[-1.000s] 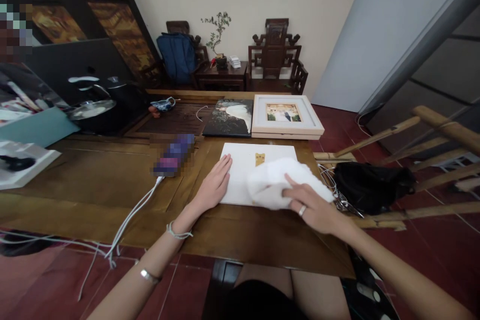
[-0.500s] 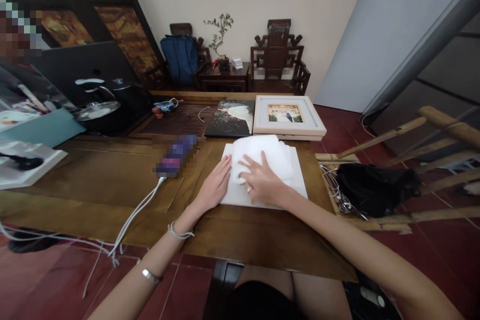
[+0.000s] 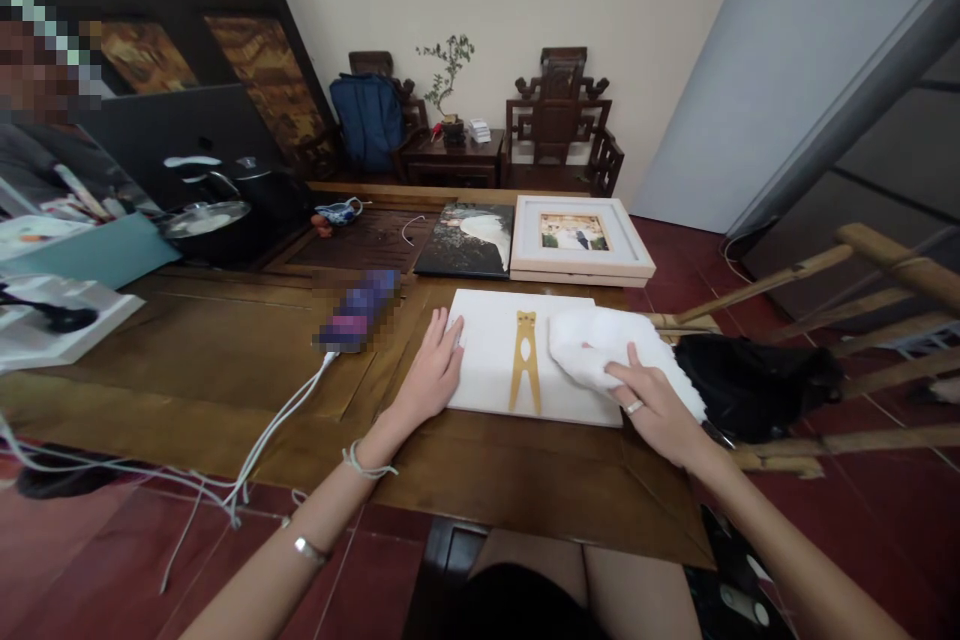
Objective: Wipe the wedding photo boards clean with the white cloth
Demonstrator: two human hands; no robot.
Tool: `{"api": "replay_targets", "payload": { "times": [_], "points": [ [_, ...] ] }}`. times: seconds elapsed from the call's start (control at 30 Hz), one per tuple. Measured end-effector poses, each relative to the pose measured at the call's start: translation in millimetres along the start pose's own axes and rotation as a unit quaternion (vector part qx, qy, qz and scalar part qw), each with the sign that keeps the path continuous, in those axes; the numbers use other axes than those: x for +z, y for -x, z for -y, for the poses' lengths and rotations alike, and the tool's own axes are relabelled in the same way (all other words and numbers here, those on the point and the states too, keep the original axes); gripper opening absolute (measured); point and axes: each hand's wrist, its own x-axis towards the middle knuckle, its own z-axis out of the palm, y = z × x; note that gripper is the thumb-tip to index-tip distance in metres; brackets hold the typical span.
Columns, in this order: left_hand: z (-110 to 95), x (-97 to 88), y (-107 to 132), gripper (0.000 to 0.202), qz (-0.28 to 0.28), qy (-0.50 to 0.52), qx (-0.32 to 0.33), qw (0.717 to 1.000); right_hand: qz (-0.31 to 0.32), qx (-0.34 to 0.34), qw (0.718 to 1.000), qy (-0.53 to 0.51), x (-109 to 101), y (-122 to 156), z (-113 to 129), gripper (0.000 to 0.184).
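Note:
A white rectangular panel [image 3: 484,345] lies flat near the table's front edge, with a yellow A-shaped stand piece [image 3: 526,325] on its face. My left hand [image 3: 431,370] rests along the panel's left edge, fingers stretched out. In my right hand [image 3: 660,412] is a white cloth [image 3: 641,335], gripped at its near side. The cloth covers part of the panel's right side and hangs out past it. Behind the panel lie a light wooden picture frame [image 3: 637,238] and a dark picture panel [image 3: 442,245] showing a white dress.
A phone [image 3: 360,310] with white cables [image 3: 277,420] lies to the left. Farther left are a white holder [image 3: 90,325], a teal box [image 3: 112,250] and a lidded pot [image 3: 206,235]. At right stands a bamboo chair [image 3: 795,270] with a black bag [image 3: 757,385].
My right hand has moved right with the white cloth, off the panel's middle, uncovering the yellow stand piece. My left hand stays at the panel's left edge.

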Motion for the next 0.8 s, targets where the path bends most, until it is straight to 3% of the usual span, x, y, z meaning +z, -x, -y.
{"api": "replay_targets", "payload": {
  "times": [0.1,0.2,0.27,0.37,0.43,0.47,0.53,0.6,0.63,0.73,0.8],
  "points": [
    [-1.4,-1.2,0.4,0.05,-0.022,0.027,-0.035,0.999,0.005,-0.005,1.0,-0.019,2.4,1.8,-6.8,0.021],
    [-5.3,-9.2,-2.6,0.052,-0.021,0.135,-0.087,0.987,-0.007,-0.01,1.0,-0.027,5.4,2.7,-4.3,0.019],
    [-10.9,-17.1,-5.0,0.056,-0.027,0.24,-0.135,0.961,-0.017,-0.014,1.0,-0.022,7.2,2.3,-1.7,0.017],
    [-27.1,-30.6,-5.7,0.062,-0.044,0.399,-0.179,0.898,-0.025,-0.033,0.999,0.012,10.0,1.0,8.0,0.012],
    [-44.2,-40.6,-3.0,0.065,-0.066,0.447,-0.199,0.869,-0.029,-0.066,0.996,0.046,13.3,0.2,22.6,0.009],
    [-54.6,-45.9,-0.7,0.065,-0.074,0.454,-0.202,0.865,-0.028,-0.089,0.994,0.062,15.9,-0.1,32.3,0.016],
    [-78.3,-57.3,5.4,0.062,-0.085,0.447,-0.191,0.87,-0.028,-0.139,0.986,0.09,23.0,-0.8,54.0,0.021],
    [-103.4,-68.6,12.1,0.057,-0.096,0.423,-0.168,0.885,-0.055,-0.176,0.977,0.111,30.7,-1.8,74.0,0.006],
    [-115.3,-73.8,15.3,0.055,-0.101,0.41,-0.156,0.893,-0.081,-0.186,0.972,0.118,33.8,-2.5,81.5,0.009],
    [-141.4,-85.1,22.7,0.055,-0.096,0.354,-0.114,0.923,-0.16,-0.21,0.96,0.1,35.9,-4.2,89.5,0.024],
    [-145.8,-85.4,26.2,0.057,-0.105,0.34,-0.085,0.931,-0.178,-0.207,0.961,0.051,30.7,-3.9,84.0,0.023]
  ]
}}
